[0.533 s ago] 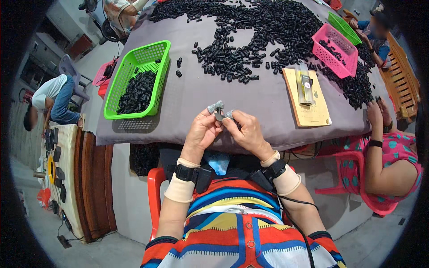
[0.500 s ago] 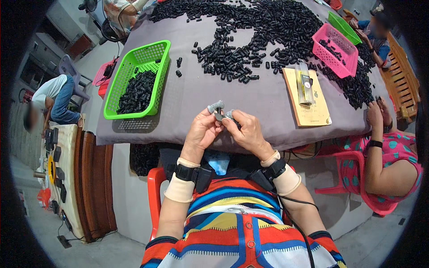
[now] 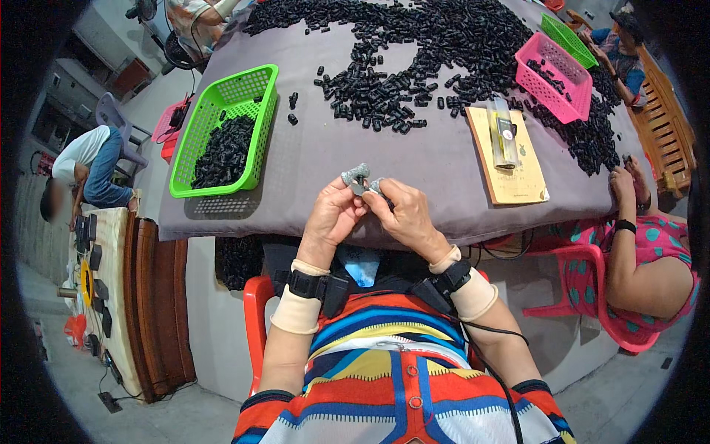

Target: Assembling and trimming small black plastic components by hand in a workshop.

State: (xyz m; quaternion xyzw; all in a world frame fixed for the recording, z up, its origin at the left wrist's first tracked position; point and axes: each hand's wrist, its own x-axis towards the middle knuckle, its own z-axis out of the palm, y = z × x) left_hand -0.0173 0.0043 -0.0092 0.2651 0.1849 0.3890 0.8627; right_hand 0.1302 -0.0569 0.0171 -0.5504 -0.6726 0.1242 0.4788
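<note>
My left hand [image 3: 333,213] and my right hand [image 3: 408,216] meet over the near edge of the cloth-covered table. Their fingertips pinch a small dark piece [image 3: 358,188], mostly covered by the fingers, so its exact kind is unclear. Grey wrapping covers the tip of my left index finger, and a similar grey cover shows at the right fingertips. Left of my hands stands a green plastic basket [image 3: 222,191], partly filled with short black cylindrical parts [image 3: 224,154]. Two more such parts [image 3: 293,118] lie just beside it.
A large heap of black parts [image 3: 458,37] spreads across the far table. On the right lie a tan pad [image 3: 521,191] and a clear plastic case [image 3: 503,152]. Beyond are a pink basket [image 3: 573,107] and another green basket [image 3: 566,43]. A co-worker's arm [image 3: 625,248] reaches in at the right.
Both hands stay together at nearly the same spot, still pinching the small piece, with slight finger movement. The whole view has shifted a little.
</note>
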